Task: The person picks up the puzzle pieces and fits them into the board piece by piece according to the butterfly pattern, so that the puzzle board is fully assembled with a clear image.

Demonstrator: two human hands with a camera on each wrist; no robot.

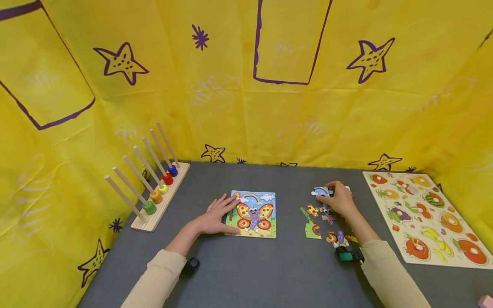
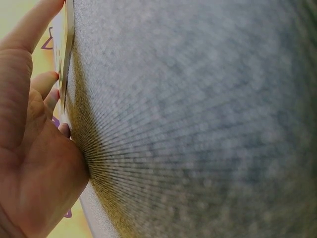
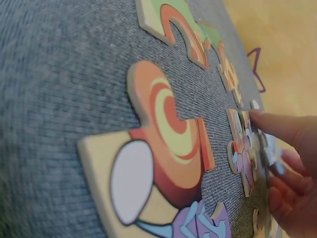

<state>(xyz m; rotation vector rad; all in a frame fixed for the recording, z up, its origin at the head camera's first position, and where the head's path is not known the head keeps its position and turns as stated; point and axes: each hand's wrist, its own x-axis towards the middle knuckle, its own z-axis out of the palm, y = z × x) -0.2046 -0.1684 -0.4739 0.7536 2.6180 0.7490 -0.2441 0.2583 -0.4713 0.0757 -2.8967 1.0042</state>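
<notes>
My left hand (image 1: 215, 216) rests on the left side of a square butterfly picture board (image 1: 265, 231), fingers spread over its edge. In the left wrist view the same hand (image 2: 37, 148) shows its palm side against the board's thin edge. To the right lie loose butterfly puzzle pieces, among them a green corner piece (image 1: 312, 231) and a piece with a purple body and white foot (image 3: 131, 178). My right hand (image 1: 340, 201) pinches a blue puzzle piece with a rainbow (image 1: 322, 192) between thumb and fingers at the back of these pieces. The hand partly covers other pieces.
A wooden peg stand (image 1: 159, 205) with coloured rings is at the left. At the right lies a fruit picture board (image 1: 420, 214). A pink block (image 1: 485, 301) sits at the lower right edge. Yellow cloth (image 1: 239, 115) hangs behind the grey table (image 1: 262, 273).
</notes>
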